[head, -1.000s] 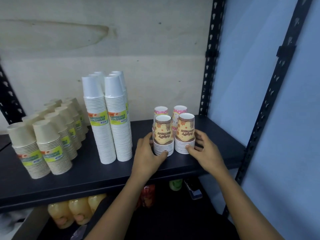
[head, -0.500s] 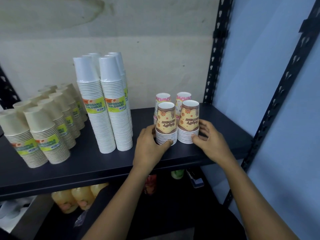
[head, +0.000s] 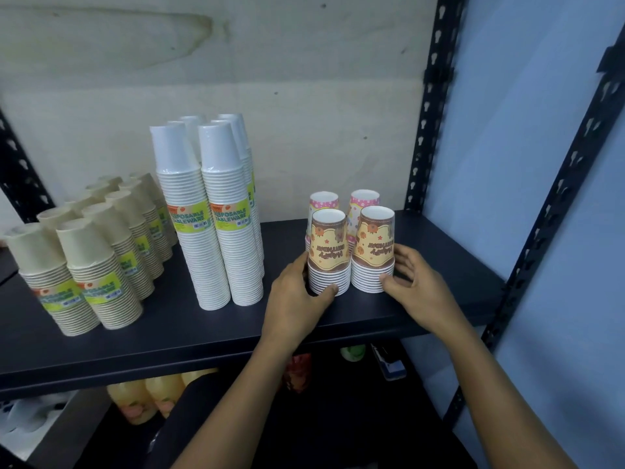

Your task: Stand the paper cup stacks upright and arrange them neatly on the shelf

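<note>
Two short stacks of brown-and-yellow birthday cups stand upside down side by side on the dark shelf. My left hand wraps the base of the left birthday stack. My right hand cups the base of the right birthday stack. Two pink patterned stacks stand right behind them. Tall white cup stacks rise at the shelf's middle. Several beige cup stacks stand in rows at the left.
A black perforated upright stands at the back right corner and another at the front right. Juice bottles and small items sit on the lower shelf. A pale wall panel backs the shelf.
The view has shifted slightly. My hands stay on the bases of the two birthday stacks, which now sit close together and even.
</note>
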`<state>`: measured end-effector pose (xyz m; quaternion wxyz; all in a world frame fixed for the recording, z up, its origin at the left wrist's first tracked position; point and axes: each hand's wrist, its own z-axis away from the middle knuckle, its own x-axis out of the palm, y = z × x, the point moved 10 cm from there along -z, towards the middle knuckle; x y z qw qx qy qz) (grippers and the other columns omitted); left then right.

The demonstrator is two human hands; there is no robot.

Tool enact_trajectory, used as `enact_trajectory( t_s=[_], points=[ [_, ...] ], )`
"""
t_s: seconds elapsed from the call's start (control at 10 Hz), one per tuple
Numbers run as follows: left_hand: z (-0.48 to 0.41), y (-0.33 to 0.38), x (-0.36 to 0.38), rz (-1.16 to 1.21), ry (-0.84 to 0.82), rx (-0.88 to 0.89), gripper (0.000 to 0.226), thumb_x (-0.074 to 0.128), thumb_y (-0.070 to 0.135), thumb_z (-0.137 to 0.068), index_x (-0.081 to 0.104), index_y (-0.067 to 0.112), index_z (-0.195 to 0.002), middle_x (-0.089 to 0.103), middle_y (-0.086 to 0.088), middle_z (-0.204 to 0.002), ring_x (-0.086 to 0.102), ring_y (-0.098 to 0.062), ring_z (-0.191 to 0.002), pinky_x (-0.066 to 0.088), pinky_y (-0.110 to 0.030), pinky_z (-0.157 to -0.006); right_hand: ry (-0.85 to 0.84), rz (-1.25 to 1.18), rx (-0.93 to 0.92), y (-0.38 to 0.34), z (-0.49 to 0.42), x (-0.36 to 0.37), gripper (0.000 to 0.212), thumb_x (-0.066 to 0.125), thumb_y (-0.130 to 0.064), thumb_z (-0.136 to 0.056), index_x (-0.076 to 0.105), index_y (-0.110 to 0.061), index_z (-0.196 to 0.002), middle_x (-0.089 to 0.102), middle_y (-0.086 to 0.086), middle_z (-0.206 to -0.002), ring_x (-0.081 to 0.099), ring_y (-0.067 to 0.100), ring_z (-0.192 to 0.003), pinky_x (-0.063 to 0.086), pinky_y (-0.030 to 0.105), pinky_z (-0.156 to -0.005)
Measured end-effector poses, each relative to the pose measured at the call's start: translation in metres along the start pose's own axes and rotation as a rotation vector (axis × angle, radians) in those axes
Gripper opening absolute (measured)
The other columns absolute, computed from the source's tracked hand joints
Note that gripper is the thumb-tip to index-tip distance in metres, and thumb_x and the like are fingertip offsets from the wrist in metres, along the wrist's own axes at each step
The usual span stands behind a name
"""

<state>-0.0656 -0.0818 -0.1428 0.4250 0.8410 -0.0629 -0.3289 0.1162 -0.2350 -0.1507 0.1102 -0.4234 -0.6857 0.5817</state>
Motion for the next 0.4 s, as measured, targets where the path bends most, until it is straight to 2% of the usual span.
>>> enact_trajectory(
  t_s=[0.2, 0.3, 0.4],
  points=[
    [0.001, 0.002, 0.0, 0.023, 0.001, 0.006, 0.078, 0.08, 0.043, -0.076, 0.046, 0.038, -0.145, 0.061, 0.017, -0.137, 0.058, -0.006, -0.124, 0.051, -0.038, -0.106, -0.014, -0.006, 0.003, 0.004, 0.0, 0.003, 0.074, 0.073, -0.015, -0.09, 0.038, -0.031, -0.153, 0.052, -0.031, -0.135, 0.049, -0.016, -0.125, 0.044, 0.02, -0.106],
    [-0.001, 0.0, -0.004, 0.056, 0.023, -0.004, 0.092, 0.085, 0.045, -0.073, 0.038, 0.031, -0.152, 0.055, 0.02, -0.136, 0.054, -0.004, -0.127, 0.05, -0.035, -0.107, -0.004, -0.035, -0.015, 0.0, 0.001, 0.004, 0.081, 0.075, -0.018, -0.089, 0.032, -0.034, -0.156, 0.048, -0.028, -0.145, 0.046, -0.012, -0.132, 0.045, 0.027, -0.107],
    [0.002, -0.004, -0.004, 0.144, -0.002, -0.106, 0.108, 0.087, 0.044, -0.075, 0.025, 0.022, -0.161, 0.049, 0.003, -0.153, 0.049, -0.01, -0.136, 0.048, -0.032, -0.109, 0.149, 0.012, -0.073, -0.012, 0.009, -0.007, 0.081, 0.078, -0.025, -0.087, 0.034, -0.033, -0.155, 0.041, -0.019, -0.153, 0.042, -0.004, -0.137, 0.044, 0.035, -0.11]
  ],
)
